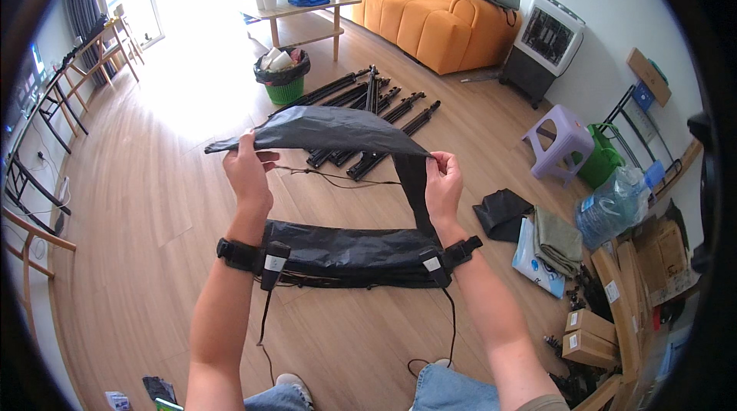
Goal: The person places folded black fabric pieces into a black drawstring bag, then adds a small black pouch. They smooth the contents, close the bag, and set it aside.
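Observation:
A strip of thin black fabric (334, 127) is stretched in the air between my two hands. My left hand (247, 172) pinches it near its left end, with some of the strip sticking out past the fingers. At its right corner my right hand (444, 180) grips the edge. From there a narrow black part runs down to a folded black fabric bundle (351, 247) lower in the view, below my hands. A thin dark cord (339, 180) hangs behind, between the hands. Each wrist wears a black strap with a small device and a cable.
Several black folded stands (397, 108) lie on the wood floor beyond the fabric, beside a green waste bin (283, 91). An orange sofa (432, 19) and low table (288, 6) stand farther back. At right are a purple stool (557, 137), folded cloths (557, 241) and cardboard boxes (590, 347).

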